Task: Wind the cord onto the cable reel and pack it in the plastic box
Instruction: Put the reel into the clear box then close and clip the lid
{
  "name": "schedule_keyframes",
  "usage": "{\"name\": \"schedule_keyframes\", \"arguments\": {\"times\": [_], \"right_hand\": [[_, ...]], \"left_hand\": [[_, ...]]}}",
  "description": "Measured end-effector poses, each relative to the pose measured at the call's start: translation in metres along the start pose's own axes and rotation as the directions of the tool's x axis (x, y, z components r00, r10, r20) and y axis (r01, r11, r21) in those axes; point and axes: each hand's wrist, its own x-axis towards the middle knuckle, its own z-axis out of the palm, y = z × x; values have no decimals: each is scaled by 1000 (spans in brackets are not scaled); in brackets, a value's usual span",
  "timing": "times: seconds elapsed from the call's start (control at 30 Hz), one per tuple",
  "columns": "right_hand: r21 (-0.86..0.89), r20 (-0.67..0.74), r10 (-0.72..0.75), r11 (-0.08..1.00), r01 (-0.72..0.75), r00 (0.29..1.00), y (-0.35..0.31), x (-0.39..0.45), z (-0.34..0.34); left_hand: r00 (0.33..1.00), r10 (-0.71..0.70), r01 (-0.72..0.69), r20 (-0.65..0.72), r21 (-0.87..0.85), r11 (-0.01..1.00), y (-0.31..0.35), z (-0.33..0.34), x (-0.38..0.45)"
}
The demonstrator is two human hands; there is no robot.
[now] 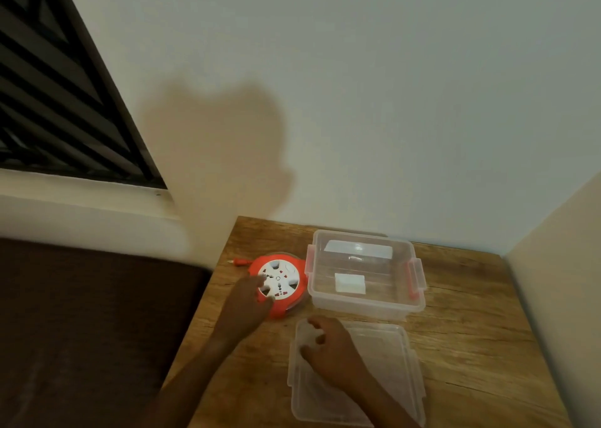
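The left hand (247, 300) hid the cable reel (279, 283) from seven to nine o'clock. The right hand (328, 349) covered the lid (383, 372) at ten o'clock. Both forearms ran off the bottom edge. Fingers were blurred.

The orange cable reel (278, 284) lies flat near the desk's (471, 339) left edge, touching the open clear plastic box (366, 300) by the back edge.

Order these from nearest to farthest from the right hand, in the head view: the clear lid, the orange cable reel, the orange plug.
1. clear lid: under the right hand, touching it.
2. orange cable reel: to the left, beyond the lid.
3. orange plug: farthest, left of the reel.
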Motion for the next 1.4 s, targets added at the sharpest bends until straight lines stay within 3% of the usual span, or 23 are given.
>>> {"name": "schedule_keyframes", "arguments": {"times": [0.1, 0.2, 0.27, 0.4, 0.57, 0.67, 0.77, 0.83, 0.93, 1.03, 1.2, 1.4], "right_hand": [[406, 40, 49, 912, -61, 998, -33, 30, 18], [708, 74, 274, 662, -244, 959, -51, 64, 36], [769, 77, 358, 573, -284, 931, -55, 80, 45], [798, 36, 351, 554, -239, 936, -54, 84, 49], [868, 119, 316, 427, -253, 941, -48, 82, 50], [777, 193, 356, 514, -364, 914, -52, 82, 52], [705, 297, 280, 580, -407, 913, -61, 78, 49], [698, 282, 214, 623, -353, 935, -70, 72, 41], [621, 215, 142, 744, -248, 966, -85, 60, 18], [533, 130, 29, 841, -94, 991, -90, 51, -19], [522, -111, 48, 853, 17, 993, -63, 46, -104], [392, -290, 159, 919, -34, 944, -15, 48, -166]], "left_hand": [[990, 144, -143, -3, 81, 986, 3, -26, 48], [978, 202, -208, 56, 149, 967, 4, -34, 90], [976, 189, -207, 111, 182, 961, 9, -32, 108], [972, 60, -134, 227, 325, 936, -8, -24, 119], [960, -113, 80, 256, 137, 987, -39, -29, 108], [952, -214, 261, 220, -215, 941, -51, -32, 90], [924, -327, 382, 199, -522, 763, -56, -43, 63], [914, -358, 395, 193, -629, 670, -54, -55, 47], [941, -317, 310, 119, -682, 662, -40, -73, 39], [984, -177, 147, 15, -631, 761, 2, -83, 37], [998, 28, -58, -62, -572, 818, 87, -56, 43], [998, 35, 2, 50, -610, 793, 155, 19, 54]]}}
